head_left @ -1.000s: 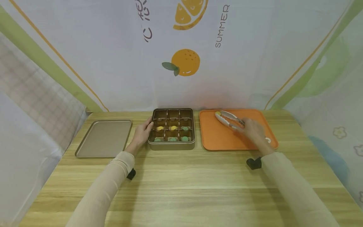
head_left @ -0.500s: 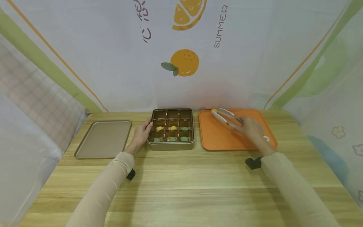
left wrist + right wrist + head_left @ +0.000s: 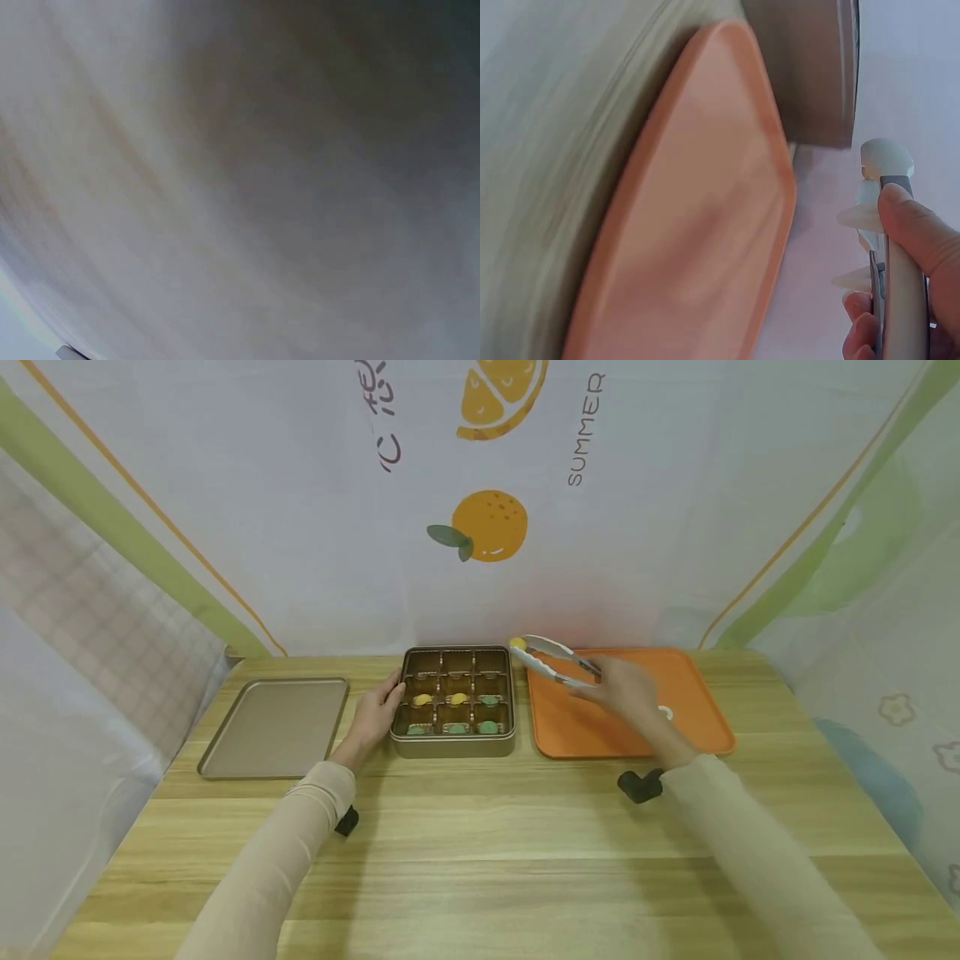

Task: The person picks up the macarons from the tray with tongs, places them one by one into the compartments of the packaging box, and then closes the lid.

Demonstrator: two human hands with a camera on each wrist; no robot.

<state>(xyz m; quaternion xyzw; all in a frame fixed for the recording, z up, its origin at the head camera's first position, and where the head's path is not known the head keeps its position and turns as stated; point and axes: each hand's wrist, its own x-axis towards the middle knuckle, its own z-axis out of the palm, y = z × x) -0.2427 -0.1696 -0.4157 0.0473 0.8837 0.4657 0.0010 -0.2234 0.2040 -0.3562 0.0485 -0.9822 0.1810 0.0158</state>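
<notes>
R hand [image 3: 621, 687] of mine is curled tight round the tongs [image 3: 549, 647]; their tips pinch a yellow ball [image 3: 518, 644], up near 1 o'clock of the box [image 3: 453, 747]. L hand [image 3: 373, 714] rests spread on the box's 9 o'clock side. Orange tray [image 3: 577, 737] sits at 3 o'clock. I'm prob. at the carry step; next I likely need to swing twd 8 o'clock, dip it into a back cup [image 3: 491, 660] & loosen slowly.

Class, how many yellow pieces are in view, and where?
3: one yellow piece in the tongs, another in the box, middle-left compartment, another in its centre compartment. Others may be hidden.
</notes>
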